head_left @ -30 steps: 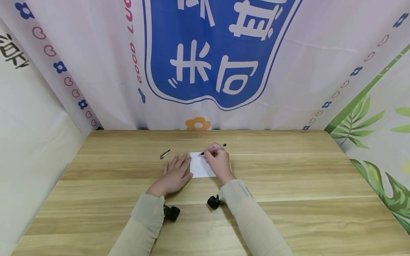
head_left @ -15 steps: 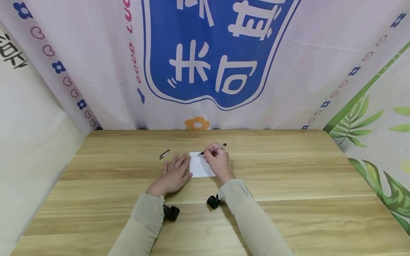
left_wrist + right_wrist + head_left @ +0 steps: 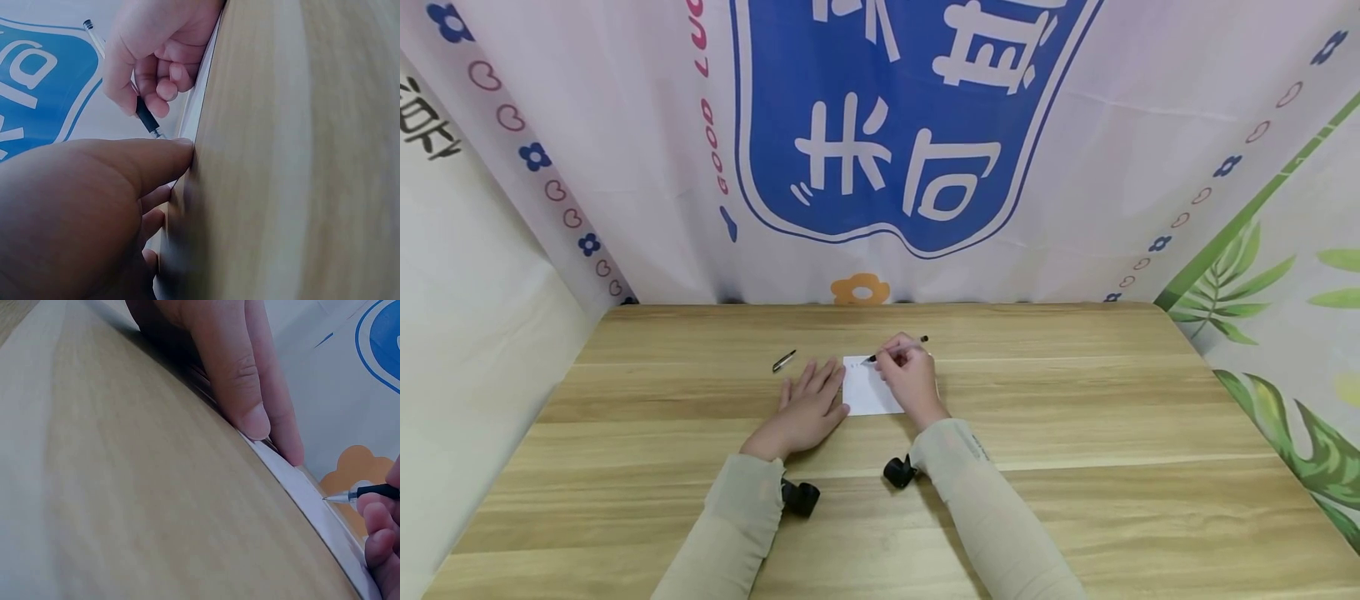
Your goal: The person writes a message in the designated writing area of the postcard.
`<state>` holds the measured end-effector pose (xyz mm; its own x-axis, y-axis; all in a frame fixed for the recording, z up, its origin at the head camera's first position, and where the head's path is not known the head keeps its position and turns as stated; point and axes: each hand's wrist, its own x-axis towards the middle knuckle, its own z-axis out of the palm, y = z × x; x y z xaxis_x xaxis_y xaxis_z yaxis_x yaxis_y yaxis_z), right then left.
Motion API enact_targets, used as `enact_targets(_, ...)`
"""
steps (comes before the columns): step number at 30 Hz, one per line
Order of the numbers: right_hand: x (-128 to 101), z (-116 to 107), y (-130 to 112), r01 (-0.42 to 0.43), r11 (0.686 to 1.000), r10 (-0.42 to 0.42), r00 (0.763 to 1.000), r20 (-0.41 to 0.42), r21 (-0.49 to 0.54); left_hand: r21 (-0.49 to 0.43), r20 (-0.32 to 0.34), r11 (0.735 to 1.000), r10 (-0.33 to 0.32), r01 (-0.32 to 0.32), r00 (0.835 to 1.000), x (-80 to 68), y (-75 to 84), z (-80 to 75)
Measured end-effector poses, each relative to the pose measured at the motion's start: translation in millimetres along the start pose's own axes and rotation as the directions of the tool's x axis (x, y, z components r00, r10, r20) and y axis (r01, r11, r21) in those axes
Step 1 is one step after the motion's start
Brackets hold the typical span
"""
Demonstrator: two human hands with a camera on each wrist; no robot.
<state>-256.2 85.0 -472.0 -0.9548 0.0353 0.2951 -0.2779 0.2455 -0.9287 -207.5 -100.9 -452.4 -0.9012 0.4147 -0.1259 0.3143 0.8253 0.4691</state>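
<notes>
- Pinching a black pen [image 3: 898, 348], your right hand [image 3: 912, 379] curls its fingers [image 3: 164, 87] round the barrel, with the tip set down on the far left part of the white paper [image 3: 871, 395].
- Your right hand rests over the right side of that paper, which lies flat near the middle of the wooden table [image 3: 1075, 400].
- Your left hand [image 3: 806, 406] lies palm down on the table just left of the paper, fingers straight and spread, gripping nothing.
- Its fingertips [image 3: 256, 422] touch the paper's left edge, as the right wrist view shows.
- You have a pen cap [image 3: 784, 361] lying on the table beyond your left hand, apart from it and from the paper.
- Your forearms are in beige sleeves [image 3: 985, 500], each with a small black camera [image 3: 899, 472] at the wrist.
- You face a printed cloth backdrop [image 3: 917, 125] with a large blue panel, hanging behind the table.
</notes>
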Motion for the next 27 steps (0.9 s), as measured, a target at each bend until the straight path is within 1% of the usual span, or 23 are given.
enact_targets(5,0.3,0.0,-2.2,-0.002,1.0,0.002,1.0,-0.008,-0.011,0.001,-0.003,1.0,-0.002,0.002,1.0,0.0,-0.2,-0.7)
enact_targets(14,-0.1,0.3,-1.6,-0.026,1.0,0.026,1.0,-0.013,0.002,-0.005,0.003,1.0,-0.005,0.005,1.0,-0.8,0.4,-0.4)
enact_targets(27,-1.2,0.1,-1.5,-0.026,1.0,0.027,1.0,-0.016,0.01,-0.007,0.0,1.0,-0.009,0.009,1.0,-0.2,0.4,0.4)
